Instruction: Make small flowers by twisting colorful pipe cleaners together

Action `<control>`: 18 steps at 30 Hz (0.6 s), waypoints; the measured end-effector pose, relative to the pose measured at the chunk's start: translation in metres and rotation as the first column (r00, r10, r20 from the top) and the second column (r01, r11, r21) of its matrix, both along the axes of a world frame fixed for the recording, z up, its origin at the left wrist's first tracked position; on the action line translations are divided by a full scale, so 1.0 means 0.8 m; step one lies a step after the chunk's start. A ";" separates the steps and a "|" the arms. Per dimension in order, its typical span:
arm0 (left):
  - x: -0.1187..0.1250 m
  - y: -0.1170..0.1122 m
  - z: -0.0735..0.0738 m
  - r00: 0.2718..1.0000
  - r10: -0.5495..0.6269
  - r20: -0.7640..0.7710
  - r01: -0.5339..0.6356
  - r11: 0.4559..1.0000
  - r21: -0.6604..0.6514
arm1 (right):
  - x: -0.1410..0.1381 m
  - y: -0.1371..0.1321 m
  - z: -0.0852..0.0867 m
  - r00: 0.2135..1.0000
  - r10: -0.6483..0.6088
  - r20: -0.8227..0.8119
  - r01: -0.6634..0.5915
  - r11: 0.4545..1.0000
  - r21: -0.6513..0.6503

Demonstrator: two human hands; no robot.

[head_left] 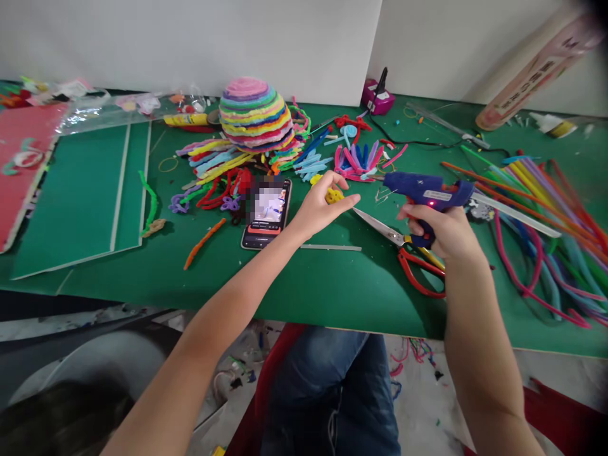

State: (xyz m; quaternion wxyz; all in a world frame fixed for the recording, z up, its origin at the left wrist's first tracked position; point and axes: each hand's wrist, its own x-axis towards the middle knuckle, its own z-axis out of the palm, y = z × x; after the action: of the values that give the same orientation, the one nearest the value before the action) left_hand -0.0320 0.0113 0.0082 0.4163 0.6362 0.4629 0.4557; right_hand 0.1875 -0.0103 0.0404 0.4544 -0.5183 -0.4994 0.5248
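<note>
My left hand (pixel 320 206) pinches a small yellow pipe-cleaner piece (pixel 334 195) just above the green table (pixel 313 285). My right hand (pixel 439 231) grips a blue glue gun (pixel 427 193) by its handle, nozzle pointing left toward the yellow piece, a red light glowing on its side. Red-handled scissors (pixel 408 253) lie open on the table between and below my hands. A phone (pixel 266 212) with a lit screen lies left of my left hand.
A striped rainbow dome of pipe cleaners (pixel 255 114) stands at the back, with loose coloured pieces around it. Long pipe cleaners (pixel 546 215) are piled at the right. A green board (pixel 80 190) lies at left, a pink device (pixel 377 98) with a cable at the back.
</note>
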 end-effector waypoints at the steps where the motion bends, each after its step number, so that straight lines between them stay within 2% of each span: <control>1: 0.000 0.000 0.000 1.000 0.004 -0.001 -0.004 1.000 0.028 | -0.001 -0.001 0.000 1.000 0.024 -0.003 -0.024 1.000 -0.013; 5: 0.000 -0.001 0.003 1.000 0.023 -0.019 -0.021 0.993 0.114 | -0.004 -0.004 -0.003 0.995 0.094 0.027 -0.093 0.995 -0.030; 10: 0.001 -0.002 0.004 0.984 0.131 -0.118 -0.096 0.960 0.262 | -0.008 -0.005 -0.001 0.995 0.100 0.007 -0.099 0.995 -0.031; 13: -0.003 0.002 0.000 0.962 0.191 -0.197 -0.134 0.954 0.269 | -0.007 -0.002 0.005 0.986 -0.033 -0.163 0.042 0.998 0.053; 16: -0.012 0.009 -0.005 0.910 0.264 -0.320 -0.197 0.954 0.227 | -0.001 0.003 0.014 0.899 -0.215 -0.383 0.281 0.951 0.126; 18: -0.021 0.014 -0.006 0.868 0.286 -0.406 -0.230 0.956 0.182 | 0.003 0.006 0.018 0.863 -0.271 -0.426 0.357 0.924 0.136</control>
State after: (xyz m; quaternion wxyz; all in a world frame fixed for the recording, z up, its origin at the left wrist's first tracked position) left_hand -0.0487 0.0223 0.0037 0.1983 0.6782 0.5938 0.3849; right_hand 0.1897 -0.0056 0.0551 0.6786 -0.4238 -0.3569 0.4823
